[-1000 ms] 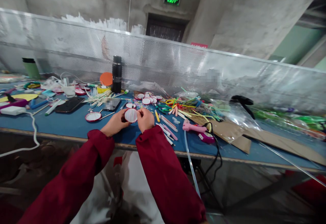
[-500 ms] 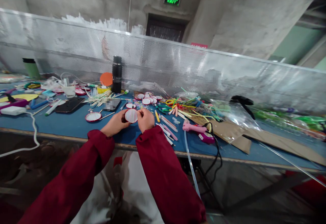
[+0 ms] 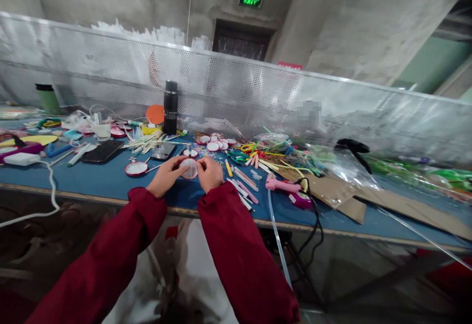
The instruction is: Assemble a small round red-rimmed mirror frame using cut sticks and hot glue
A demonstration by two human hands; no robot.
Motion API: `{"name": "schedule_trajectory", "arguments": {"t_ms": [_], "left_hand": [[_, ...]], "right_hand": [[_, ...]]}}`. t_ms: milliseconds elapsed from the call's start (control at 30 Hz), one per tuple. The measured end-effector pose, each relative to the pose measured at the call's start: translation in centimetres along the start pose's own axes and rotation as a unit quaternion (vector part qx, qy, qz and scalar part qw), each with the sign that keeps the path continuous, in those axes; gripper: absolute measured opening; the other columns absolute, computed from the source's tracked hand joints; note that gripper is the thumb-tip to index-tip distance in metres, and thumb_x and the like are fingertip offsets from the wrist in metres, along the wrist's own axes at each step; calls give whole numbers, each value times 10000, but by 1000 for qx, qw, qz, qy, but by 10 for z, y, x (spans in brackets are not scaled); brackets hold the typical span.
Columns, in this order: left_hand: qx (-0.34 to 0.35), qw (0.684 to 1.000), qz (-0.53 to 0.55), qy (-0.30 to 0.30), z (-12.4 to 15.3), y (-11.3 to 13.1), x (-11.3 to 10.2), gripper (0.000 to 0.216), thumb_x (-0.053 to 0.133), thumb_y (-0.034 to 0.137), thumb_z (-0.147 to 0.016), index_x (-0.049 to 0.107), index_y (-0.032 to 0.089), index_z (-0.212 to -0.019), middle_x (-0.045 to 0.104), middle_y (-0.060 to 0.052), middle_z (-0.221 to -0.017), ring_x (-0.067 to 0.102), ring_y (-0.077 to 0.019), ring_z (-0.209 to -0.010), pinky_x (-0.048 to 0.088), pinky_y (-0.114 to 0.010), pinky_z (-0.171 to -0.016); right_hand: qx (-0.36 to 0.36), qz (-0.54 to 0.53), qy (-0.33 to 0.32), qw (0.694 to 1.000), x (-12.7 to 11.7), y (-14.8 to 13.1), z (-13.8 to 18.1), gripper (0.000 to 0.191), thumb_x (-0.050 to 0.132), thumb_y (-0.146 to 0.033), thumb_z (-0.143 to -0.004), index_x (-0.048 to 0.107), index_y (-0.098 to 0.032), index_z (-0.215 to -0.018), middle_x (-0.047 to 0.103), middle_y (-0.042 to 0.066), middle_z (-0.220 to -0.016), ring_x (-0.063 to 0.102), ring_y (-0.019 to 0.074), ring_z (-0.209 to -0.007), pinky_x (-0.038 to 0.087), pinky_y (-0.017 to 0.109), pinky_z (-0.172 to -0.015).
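Just above the table's front edge, both my hands hold a small round mirror (image 3: 189, 168) with a pale, shiny face and a reddish rim. My left hand (image 3: 166, 175) pinches its left side, the thumb lying over the face. On the opposite side, the fingers of my right hand (image 3: 210, 172) are closed at the edge; their tips are partly hidden. Right behind it lies a similar red-rimmed disc (image 3: 192, 153). Another red-rimmed disc (image 3: 136, 168) rests to the left of my left hand. Several capped pens (image 3: 241, 191) lie right of my right hand.
A pink glue gun (image 3: 282, 185) with a clear stick and black cord lies to the right. Behind stand a black bottle (image 3: 170, 110) and a pile of discs (image 3: 214, 145). Phones (image 3: 102, 151), wooden sticks, coloured cords (image 3: 291, 152) and cardboard (image 3: 324, 191) cover the blue table.
The mirror has tilted slightly in my hands, and my left thumb now reaches further over its face. My right hand stays at its right edge.
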State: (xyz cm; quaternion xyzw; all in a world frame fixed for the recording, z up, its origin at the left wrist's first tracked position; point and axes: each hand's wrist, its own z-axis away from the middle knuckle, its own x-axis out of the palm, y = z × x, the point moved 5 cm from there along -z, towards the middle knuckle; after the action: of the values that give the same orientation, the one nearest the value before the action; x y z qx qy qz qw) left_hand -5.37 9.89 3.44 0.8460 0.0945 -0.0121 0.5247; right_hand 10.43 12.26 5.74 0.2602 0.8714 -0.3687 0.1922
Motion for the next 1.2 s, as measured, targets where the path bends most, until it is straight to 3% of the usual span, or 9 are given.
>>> {"name": "schedule_trajectory", "arguments": {"t_ms": [233,567,1200], "left_hand": [[-2,996,2,86,0,2,-12,473,711,572,-731,721,153,-952,730,-62,-910,629,-217,-842,484,-328,-784],[8,995,-5,103,1,7,-15,332,697,492,-752,700,163,-795,633,-3,-711,536,-156,-671,404,-277,-638],[17,993,-15,118,0,5,-18,242,666,406,-743,681,165,-750,629,-1,-711,530,-152,-687,385,-268,-655]], "right_hand": [[-21,-28,-9,999,5,-4,2,128,610,-308,-888,689,-220,-839,730,11,-809,654,160,-755,475,252,-698],[-46,-47,-23,998,10,-5,3,99,617,-288,-866,679,-224,-823,732,9,-797,664,158,-752,494,252,-698],[-58,-57,-14,997,13,-6,4,103,626,-274,-855,664,-219,-777,702,7,-732,638,162,-701,469,253,-648]]}}
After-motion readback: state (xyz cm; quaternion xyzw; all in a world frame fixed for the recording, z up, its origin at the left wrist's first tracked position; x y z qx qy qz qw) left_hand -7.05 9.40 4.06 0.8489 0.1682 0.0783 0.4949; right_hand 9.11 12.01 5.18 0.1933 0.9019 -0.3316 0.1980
